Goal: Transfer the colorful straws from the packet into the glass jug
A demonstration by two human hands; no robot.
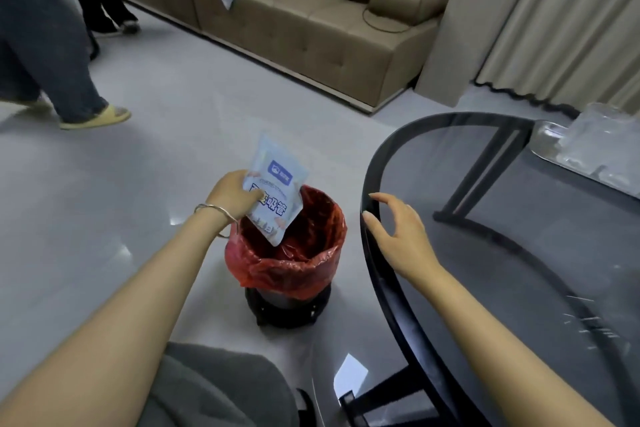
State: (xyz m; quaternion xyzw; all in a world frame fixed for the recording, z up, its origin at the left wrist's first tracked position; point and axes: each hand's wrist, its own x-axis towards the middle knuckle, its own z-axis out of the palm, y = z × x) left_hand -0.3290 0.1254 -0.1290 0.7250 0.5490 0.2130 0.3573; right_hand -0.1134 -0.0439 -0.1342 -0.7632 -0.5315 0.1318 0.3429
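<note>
My left hand [232, 196] grips a pale blue straw packet [275, 189] by its left edge. The packet hangs tilted, its lower corner inside the mouth of a bin lined with a red bag [287, 267]. No straws show in the packet. My right hand [398, 230] rests open on the rim of the dark glass table [485, 204], fingers spread and holding nothing. A clear glass object [602, 146], blurred, stands at the table's far right edge; I cannot tell whether it is the jug.
The bin stands on the grey floor just left of the round table. A brown sofa [311, 21] with blue cloth on it lines the back. Two people's legs [52, 55] are at the far left. Curtains hang at the right.
</note>
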